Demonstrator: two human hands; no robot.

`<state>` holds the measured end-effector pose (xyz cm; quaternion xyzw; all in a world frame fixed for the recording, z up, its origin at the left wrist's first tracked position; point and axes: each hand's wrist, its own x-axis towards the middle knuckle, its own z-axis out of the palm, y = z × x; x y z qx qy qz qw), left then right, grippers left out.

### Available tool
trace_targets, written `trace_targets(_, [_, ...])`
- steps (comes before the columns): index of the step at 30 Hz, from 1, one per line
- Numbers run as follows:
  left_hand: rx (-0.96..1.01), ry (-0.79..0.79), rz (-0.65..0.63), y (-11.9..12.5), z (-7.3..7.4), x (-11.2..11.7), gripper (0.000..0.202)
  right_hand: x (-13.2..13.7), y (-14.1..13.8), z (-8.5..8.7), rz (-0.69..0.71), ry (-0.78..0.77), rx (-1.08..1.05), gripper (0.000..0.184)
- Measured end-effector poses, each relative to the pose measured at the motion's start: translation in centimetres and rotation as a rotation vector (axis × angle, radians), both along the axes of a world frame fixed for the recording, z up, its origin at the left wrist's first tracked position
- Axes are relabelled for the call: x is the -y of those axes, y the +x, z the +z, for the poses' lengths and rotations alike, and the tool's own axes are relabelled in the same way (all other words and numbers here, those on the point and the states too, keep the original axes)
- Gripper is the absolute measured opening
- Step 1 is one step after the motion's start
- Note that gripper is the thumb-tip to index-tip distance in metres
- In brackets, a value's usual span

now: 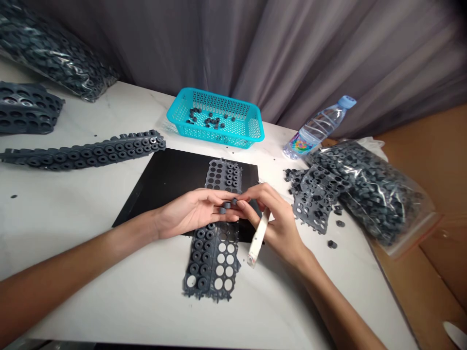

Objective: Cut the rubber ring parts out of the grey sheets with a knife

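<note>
Over the middle of the table, my left hand [189, 209] is turned palm up, with a few small dark rubber rings [226, 205] held on its fingers. My right hand [279, 218] meets it from the right, thumb and index finger pinched on one small rubber ring [234, 201] at the left fingertips. A white-handled tool [259, 238] is also gripped in my right hand, its handle pointing down towards me; its working end is hardly visible. Beneath both hands lies a perforated rubber sheet [209, 257], with rings in some holes and other holes bare. My hands hide its middle.
A black mat [156, 180] lies under the sheet. Behind are a turquoise basket [215, 138] with several rings and a tilted bottle [317, 127]. Another sheet [314, 204] and a filled bag [379, 199] lie right; a ring strip [83, 153] and another bag [54, 53] lie left.
</note>
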<state>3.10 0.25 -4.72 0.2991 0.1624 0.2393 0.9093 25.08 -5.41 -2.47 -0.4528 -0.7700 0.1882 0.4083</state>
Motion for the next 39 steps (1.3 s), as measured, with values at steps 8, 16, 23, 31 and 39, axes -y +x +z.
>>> trace_targets(8, [-0.13,-0.012,0.026,0.1,1.3,0.2,0.032,-0.1,0.2,-0.2,-0.177,0.028,-0.008,0.014])
trace_targets(16, [-0.158,-0.13,0.09,-0.4,1.9,-0.5,0.029,-1.5,2.2,-3.2,-0.4,-0.015,0.126,0.017])
trace_targets(23, [-0.226,0.066,0.243,-1.8,2.3,-4.1,0.021,-2.3,2.9,-4.0,-0.443,-0.09,0.208,0.036])
trace_targets(31, [-0.589,0.867,0.591,-0.8,6.5,-14.8,0.015,-2.3,2.7,-4.2,-0.382,-0.154,0.214,0.016])
trace_targets(39, [-1.14,1.84,0.58,-1.7,5.6,-18.8,0.029,-2.5,2.6,-4.3,-0.367,-0.174,0.259,0.019])
